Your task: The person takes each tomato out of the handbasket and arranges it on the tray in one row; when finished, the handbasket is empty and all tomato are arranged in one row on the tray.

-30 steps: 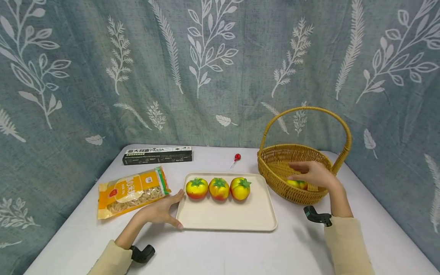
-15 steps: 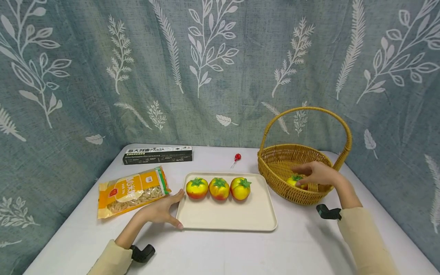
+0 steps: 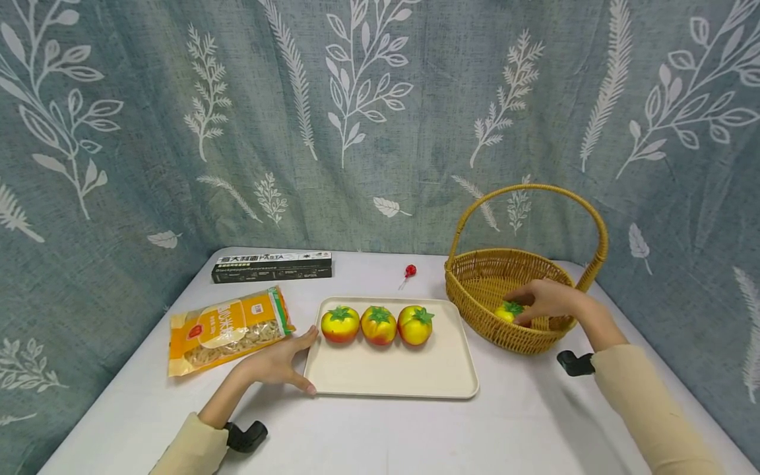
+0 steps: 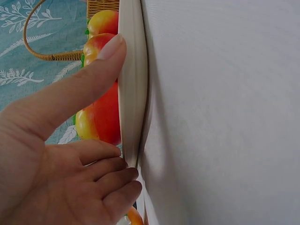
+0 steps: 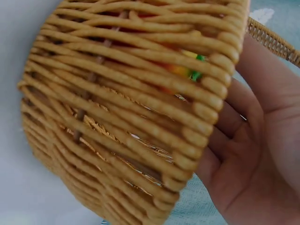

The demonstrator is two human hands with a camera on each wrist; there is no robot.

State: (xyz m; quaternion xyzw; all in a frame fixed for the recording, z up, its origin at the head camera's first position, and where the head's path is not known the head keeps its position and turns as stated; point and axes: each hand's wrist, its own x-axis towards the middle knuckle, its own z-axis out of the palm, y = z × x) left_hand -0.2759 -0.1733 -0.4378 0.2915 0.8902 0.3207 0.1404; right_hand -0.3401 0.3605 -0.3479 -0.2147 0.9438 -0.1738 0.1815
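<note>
In the head view, my right hand (image 3: 549,300) reaches over the near rim of a wicker basket (image 3: 475,316). Its thumb and fingers pinch a yellow-red toy tomato (image 3: 505,314) with green leaves, low inside the basket. Through the weave in the right wrist view, bits of the tomato (image 5: 178,70) show; my fingertips are hidden behind the basket wall (image 5: 122,103). My left hand (image 3: 276,363) rests spread at the left edge of a cream tray (image 3: 392,376), thumb at the front corner. A row of three similar toy tomatoes (image 3: 378,326) stands along the tray's back part.
Left of the tray lies an orange bag of dry pasta (image 3: 228,330). Behind it is a black pasta box (image 3: 272,267). A small red ball-topped item (image 3: 410,271) lies near the back edge. The basket's tall handle (image 3: 528,187) arches above it.
My right hand has lowered into the basket and closed round the toy tomato, its forearm swinging to the right. The left hand and tray have stayed put.
</note>
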